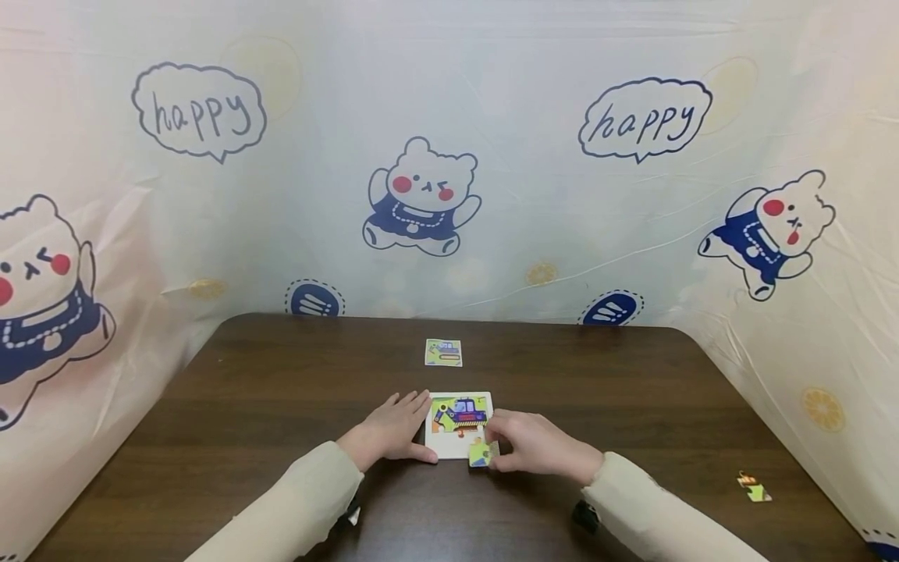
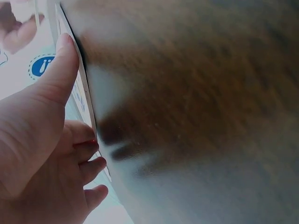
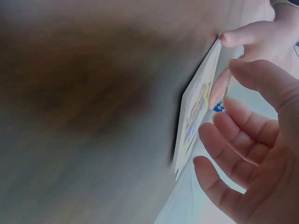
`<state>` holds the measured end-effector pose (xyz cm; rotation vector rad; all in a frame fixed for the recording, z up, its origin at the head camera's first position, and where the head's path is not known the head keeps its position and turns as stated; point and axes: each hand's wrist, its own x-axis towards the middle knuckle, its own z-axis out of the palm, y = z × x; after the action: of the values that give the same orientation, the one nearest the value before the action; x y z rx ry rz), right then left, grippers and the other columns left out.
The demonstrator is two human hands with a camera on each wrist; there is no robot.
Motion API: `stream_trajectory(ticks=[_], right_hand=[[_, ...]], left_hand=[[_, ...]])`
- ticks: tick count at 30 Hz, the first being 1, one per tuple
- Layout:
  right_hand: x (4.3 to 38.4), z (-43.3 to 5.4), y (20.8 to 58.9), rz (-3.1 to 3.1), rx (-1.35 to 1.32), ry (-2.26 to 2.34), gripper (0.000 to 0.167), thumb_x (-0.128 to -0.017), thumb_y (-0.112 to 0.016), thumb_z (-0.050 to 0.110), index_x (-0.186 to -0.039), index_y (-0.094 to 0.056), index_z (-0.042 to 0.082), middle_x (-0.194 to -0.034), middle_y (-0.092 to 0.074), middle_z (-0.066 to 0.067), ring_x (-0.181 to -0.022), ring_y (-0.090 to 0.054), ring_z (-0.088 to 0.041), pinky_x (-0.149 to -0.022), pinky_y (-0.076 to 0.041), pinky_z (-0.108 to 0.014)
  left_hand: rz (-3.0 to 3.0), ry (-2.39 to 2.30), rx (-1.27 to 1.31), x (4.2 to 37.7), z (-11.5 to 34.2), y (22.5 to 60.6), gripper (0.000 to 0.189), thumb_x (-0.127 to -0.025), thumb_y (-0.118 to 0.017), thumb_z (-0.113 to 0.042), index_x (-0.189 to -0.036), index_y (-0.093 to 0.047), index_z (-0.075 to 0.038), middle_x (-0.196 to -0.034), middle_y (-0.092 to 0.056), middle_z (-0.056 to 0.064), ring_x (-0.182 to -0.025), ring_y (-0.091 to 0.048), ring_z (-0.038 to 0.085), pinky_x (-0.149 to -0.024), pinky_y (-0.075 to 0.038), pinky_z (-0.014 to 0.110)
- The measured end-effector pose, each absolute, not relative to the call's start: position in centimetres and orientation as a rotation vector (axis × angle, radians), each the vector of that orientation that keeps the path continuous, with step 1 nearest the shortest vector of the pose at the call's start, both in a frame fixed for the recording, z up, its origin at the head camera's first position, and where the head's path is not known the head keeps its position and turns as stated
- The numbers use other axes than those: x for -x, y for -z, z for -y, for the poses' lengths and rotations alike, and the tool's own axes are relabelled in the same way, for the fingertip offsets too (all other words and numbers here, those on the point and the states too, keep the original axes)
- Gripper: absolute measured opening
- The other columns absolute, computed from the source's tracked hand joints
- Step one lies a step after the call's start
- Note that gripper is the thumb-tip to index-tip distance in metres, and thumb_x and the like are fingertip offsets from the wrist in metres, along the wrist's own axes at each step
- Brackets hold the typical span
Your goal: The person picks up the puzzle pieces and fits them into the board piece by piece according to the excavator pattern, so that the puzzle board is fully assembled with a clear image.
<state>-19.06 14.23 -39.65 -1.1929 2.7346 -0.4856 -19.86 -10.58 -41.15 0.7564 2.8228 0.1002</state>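
A white-framed puzzle board [image 1: 449, 447] lies on the table, its upper part filled with an excavator picture and its lower part bare white. My left hand [image 1: 395, 428] rests along the board's left side, thumb at the lower corner and fingers extended toward the upper one. Over the lower right corner, my right hand [image 1: 534, 443] pinches a green and blue puzzle piece [image 1: 481, 453] between thumb and fingers. From the right wrist, that piece [image 3: 228, 85] shows as a thin edge between the thumb and a fingertip, raised off the board.
Behind the board lies a square picture card [image 1: 444, 353] with a similar excavator. Loose puzzle pieces [image 1: 755, 489] sit at the right side of the dark wooden table [image 1: 597, 367]. A printed cloth [image 1: 520, 195] hangs around the table's back and sides.
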Motion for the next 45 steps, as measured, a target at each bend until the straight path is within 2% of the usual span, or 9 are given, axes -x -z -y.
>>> stream_trajectory(ticks=[5,12,25,34,40,45], right_hand=[[20.6,-11.9,40.4,-2.711,1.217,0.482,0.018,-0.076,-0.074,0.023,-0.088,-0.063,0.015,-0.082,-0.052,0.011,-0.07,-0.048,-0.004,-0.06,-0.044,-0.018],[21.9,-9.8,41.1,-2.73,1.228,0.398,0.013,-0.076,-0.072,0.022,-0.077,-0.06,0.016,-0.073,-0.047,0.009,-0.063,-0.045,-0.005,-0.051,-0.037,-0.017],[22.3,-8.6,41.1,-2.77,1.333,0.302,0.012,-0.072,-0.07,0.017,-0.073,-0.059,0.014,-0.069,-0.043,0.01,-0.059,-0.041,-0.004,-0.05,-0.033,-0.017],[22.2,-8.4,41.1,-2.743,1.351,0.337,0.013,-0.073,-0.072,0.017,-0.077,-0.06,0.013,-0.071,-0.047,0.008,-0.061,-0.042,-0.005,-0.052,-0.035,-0.018],[22.1,-8.5,41.0,-2.709,1.388,0.349,0.008,-0.077,-0.072,0.017,-0.084,-0.067,0.016,-0.078,-0.054,0.006,-0.066,-0.045,-0.002,-0.057,-0.039,-0.017],[22.0,-8.6,41.0,-2.704,1.379,0.363,0.009,-0.078,-0.072,0.017,-0.087,-0.069,0.017,-0.08,-0.054,0.007,-0.068,-0.046,-0.001,-0.058,-0.039,-0.015]], left_hand=[[-2.828,-0.102,-0.763,19.9,10.6,41.1,0.093,-0.077,-0.06,-0.061,-0.14,-0.035,0.002,-0.145,-0.03,0.015,-0.132,-0.028,0.03,-0.105,-0.021,0.047],[-2.827,-0.098,-0.781,19.9,10.5,41.1,0.092,-0.077,-0.06,-0.06,-0.14,-0.034,0.003,-0.145,-0.03,0.015,-0.132,-0.028,0.03,-0.105,-0.022,0.046],[-2.825,-0.072,-0.784,20.1,10.5,41.2,0.092,-0.078,-0.059,-0.061,-0.14,-0.034,0.002,-0.146,-0.029,0.015,-0.132,-0.027,0.03,-0.105,-0.022,0.047],[-2.826,-0.09,-0.771,19.9,10.7,41.2,0.093,-0.077,-0.06,-0.061,-0.14,-0.034,0.002,-0.145,-0.03,0.015,-0.132,-0.028,0.03,-0.105,-0.022,0.047],[-2.822,-0.093,-0.767,19.9,10.7,41.1,0.093,-0.077,-0.06,-0.061,-0.14,-0.034,0.002,-0.146,-0.029,0.015,-0.132,-0.027,0.03,-0.105,-0.022,0.047],[-2.824,-0.085,-0.768,19.8,10.6,41.0,0.092,-0.077,-0.059,-0.061,-0.14,-0.034,0.002,-0.145,-0.03,0.016,-0.132,-0.028,0.031,-0.105,-0.022,0.047]])
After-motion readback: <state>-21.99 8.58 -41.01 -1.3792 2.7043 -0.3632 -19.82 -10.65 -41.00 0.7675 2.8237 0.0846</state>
